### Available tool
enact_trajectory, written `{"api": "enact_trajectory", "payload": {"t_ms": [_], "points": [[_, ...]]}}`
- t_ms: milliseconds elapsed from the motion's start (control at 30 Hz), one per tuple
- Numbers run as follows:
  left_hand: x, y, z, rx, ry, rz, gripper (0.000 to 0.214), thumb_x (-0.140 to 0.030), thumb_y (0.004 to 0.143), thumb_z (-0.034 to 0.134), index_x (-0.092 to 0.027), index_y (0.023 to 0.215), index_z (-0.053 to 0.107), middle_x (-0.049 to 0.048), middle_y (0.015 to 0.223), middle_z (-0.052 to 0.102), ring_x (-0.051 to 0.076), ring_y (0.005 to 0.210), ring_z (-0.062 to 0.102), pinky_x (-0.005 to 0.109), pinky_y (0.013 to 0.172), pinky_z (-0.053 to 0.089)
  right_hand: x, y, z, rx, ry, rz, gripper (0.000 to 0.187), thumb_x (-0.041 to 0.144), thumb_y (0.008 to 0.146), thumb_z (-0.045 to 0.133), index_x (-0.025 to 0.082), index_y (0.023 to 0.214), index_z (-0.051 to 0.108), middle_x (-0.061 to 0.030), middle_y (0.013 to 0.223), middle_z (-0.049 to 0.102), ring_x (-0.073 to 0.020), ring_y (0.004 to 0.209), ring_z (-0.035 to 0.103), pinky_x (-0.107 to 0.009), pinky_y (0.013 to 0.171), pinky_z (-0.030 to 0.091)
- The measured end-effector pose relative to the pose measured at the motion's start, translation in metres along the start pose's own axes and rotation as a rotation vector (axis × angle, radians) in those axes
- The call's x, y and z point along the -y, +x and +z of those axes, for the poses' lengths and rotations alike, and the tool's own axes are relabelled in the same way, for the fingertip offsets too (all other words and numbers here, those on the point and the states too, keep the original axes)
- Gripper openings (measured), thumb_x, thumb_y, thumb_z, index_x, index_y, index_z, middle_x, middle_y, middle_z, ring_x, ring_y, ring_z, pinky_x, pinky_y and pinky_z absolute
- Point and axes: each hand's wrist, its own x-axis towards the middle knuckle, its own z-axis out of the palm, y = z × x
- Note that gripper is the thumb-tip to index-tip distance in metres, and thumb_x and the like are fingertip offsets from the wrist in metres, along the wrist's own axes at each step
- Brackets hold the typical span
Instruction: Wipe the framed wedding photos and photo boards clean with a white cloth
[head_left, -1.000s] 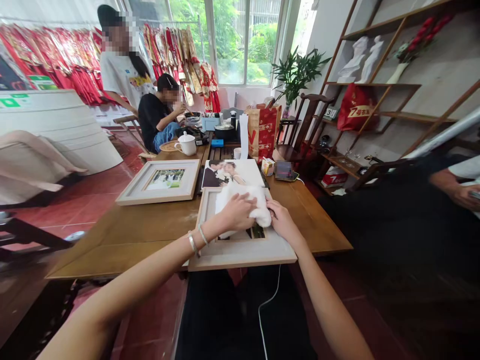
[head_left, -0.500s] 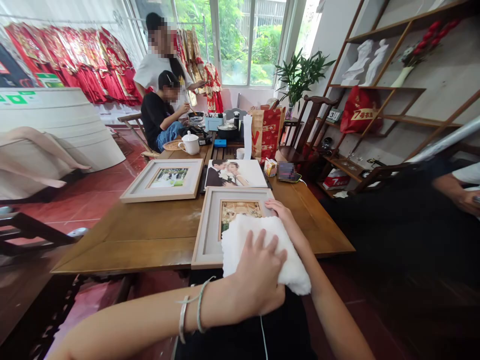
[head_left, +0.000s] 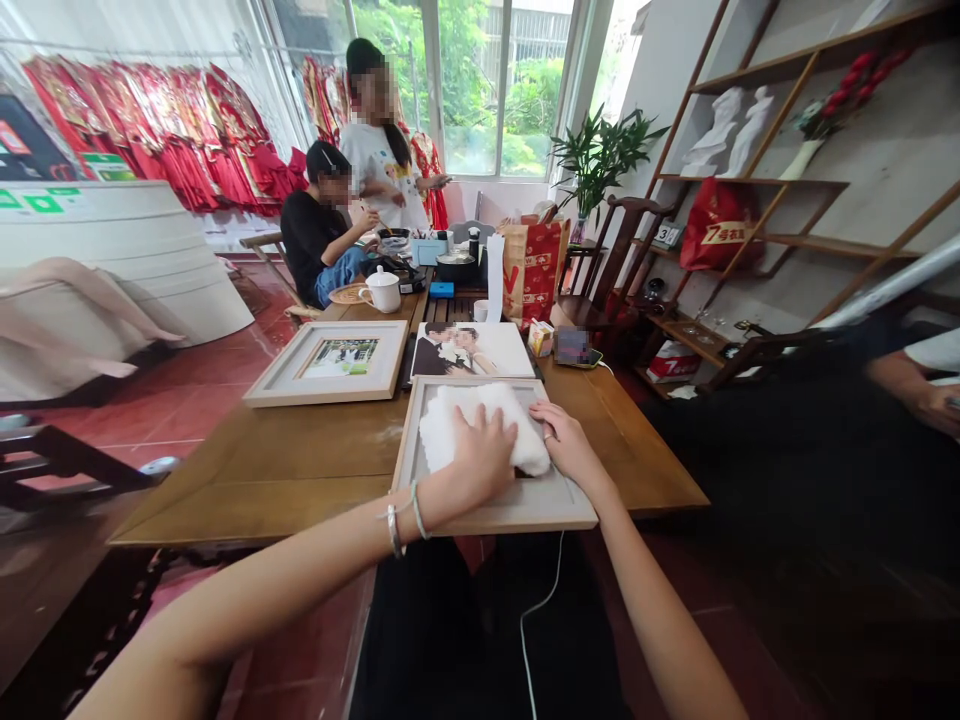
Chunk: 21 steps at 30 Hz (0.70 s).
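My left hand (head_left: 484, 455), with bracelets at the wrist, presses a fluffy white cloth (head_left: 450, 410) onto a picture frame (head_left: 465, 517), its fingers spread over the cloth. The frame lies on the near edge of the wooden table, with a pale wooden rim and a light mat. Most of the photo inside is hidden under the cloth. My right hand (head_left: 570, 445) holds the frame's right side, fingers laid over the rim. Behind it lies a wedding photo print (head_left: 480, 350) of a couple. A second picture frame (head_left: 259, 390) with an outdoor photo lies to the left.
On the wooden table (head_left: 225, 500) are a lidded white mug (head_left: 384, 292), a phone (head_left: 574, 347) with a cable, a small box (head_left: 540, 338) and a red paper bag (head_left: 536, 265). One person sits at the far end, another stands behind. Someone's arm shows at far right.
My left hand has moved the cloth up and left over the frame's photo. The frame's near end has swung right. The standing person has moved right.
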Motion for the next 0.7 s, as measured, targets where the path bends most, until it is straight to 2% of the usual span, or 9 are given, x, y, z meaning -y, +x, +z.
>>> {"api": "enact_trajectory", "payload": {"t_ms": [67,167,233,333,400,533,700], "points": [[0.022,0.017,0.004,-0.042,0.021,0.054,0.058,-0.027,0.079,0.060,-0.021,0.134,0.046,0.0156,0.145,0.038,0.039,0.132,0.032,0.065,0.099,0.029,0.001,0.000,0.000,0.003,-0.002,0.002,0.042,0.002,0.075,0.040,0.017,0.101,0.069,-0.0115,0.114,0.066,-0.0220,0.118,0.055,-0.044,0.106,0.038],[0.050,0.039,0.007,-0.107,0.048,0.229,0.057,-0.028,0.079,0.059,-0.023,0.134,0.046,0.0137,0.147,0.035,0.035,0.134,0.030,0.057,0.103,0.029,0.003,0.000,-0.001,0.023,-0.014,-0.002,0.043,0.001,0.075,0.038,0.016,0.101,0.069,-0.0122,0.115,0.066,-0.0222,0.120,0.053,-0.044,0.107,0.038],[0.062,0.049,0.010,-0.160,0.055,0.311,0.058,-0.030,0.080,0.058,-0.025,0.136,0.044,0.0128,0.148,0.033,0.034,0.134,0.028,0.055,0.104,0.028,0.004,0.000,-0.002,0.031,-0.022,0.001,0.043,0.000,0.074,0.038,0.015,0.101,0.069,-0.0125,0.116,0.065,-0.0224,0.121,0.052,-0.044,0.107,0.038],[0.069,0.057,0.013,-0.219,0.074,0.346,0.063,-0.029,0.079,0.057,-0.027,0.140,0.038,0.0117,0.149,0.031,0.034,0.136,0.025,0.055,0.106,0.023,0.005,0.000,-0.002,0.029,-0.030,0.016,0.043,0.000,0.074,0.038,0.014,0.101,0.069,-0.0137,0.117,0.065,-0.0227,0.121,0.052,-0.043,0.107,0.037],[0.071,0.059,0.013,-0.202,0.063,0.352,0.063,-0.029,0.080,0.056,-0.027,0.140,0.038,0.0105,0.150,0.030,0.033,0.138,0.023,0.054,0.107,0.020,0.004,0.000,-0.002,0.027,-0.028,0.023,0.042,0.001,0.074,0.039,0.013,0.100,0.069,-0.0141,0.117,0.064,-0.0226,0.121,0.052,-0.043,0.107,0.037],[0.063,0.049,0.008,-0.088,-0.021,0.350,0.052,-0.031,0.086,0.048,-0.027,0.138,0.043,0.0083,0.150,0.031,0.031,0.140,0.020,0.054,0.109,0.017,0.004,0.000,-0.002,0.023,0.010,0.014,0.042,0.001,0.074,0.040,0.017,0.098,0.069,-0.0109,0.116,0.065,-0.0217,0.121,0.052,-0.043,0.107,0.036],[0.031,0.003,-0.003,0.017,-0.164,0.376,0.047,-0.037,0.087,0.044,-0.029,0.133,0.048,0.0079,0.146,0.038,0.031,0.136,0.029,0.053,0.106,0.025,0.005,0.000,-0.003,0.022,0.003,0.009,0.038,0.003,0.075,0.041,0.019,0.094,0.071,-0.0098,0.111,0.068,-0.0226,0.117,0.055,-0.044,0.106,0.038]]}}
